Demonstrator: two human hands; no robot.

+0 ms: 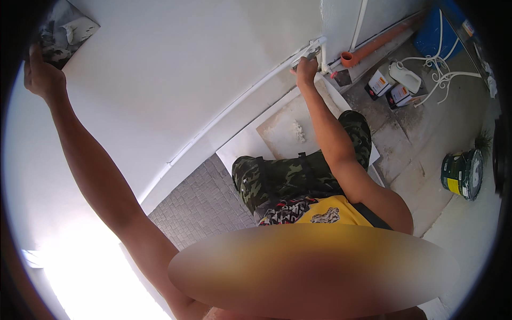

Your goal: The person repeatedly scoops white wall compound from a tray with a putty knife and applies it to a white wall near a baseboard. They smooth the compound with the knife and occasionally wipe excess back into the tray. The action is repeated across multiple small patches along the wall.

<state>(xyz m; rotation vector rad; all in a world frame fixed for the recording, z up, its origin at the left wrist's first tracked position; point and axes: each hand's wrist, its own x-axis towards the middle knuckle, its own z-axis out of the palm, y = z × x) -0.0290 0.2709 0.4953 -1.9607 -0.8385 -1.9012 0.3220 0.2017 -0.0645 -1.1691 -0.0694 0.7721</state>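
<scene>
Far out at the upper left, my left hand (45, 77) is closed on the edge of a square plaster hawk (81, 29), a flat dark plate smeared with white plaster. My right hand (307, 69) reaches to the wall's lower corner, fingers wrapped round a putty knife (314, 52). The knife is small in view and partly covered by the fingers; it is close to the white pipe (298, 55) running along the wall (176, 58). Below that arm, a lump of white plaster (298, 131) sits on a pale board (274, 125) by my knees.
An orange pipe (376, 44) lies along the wall base at the upper right. Close by stand metal cans (380, 82), a white jug (405, 77), a curled white metal frame (442, 80) and a blue drum (434, 34). A dark green bucket (461, 173) is at the right.
</scene>
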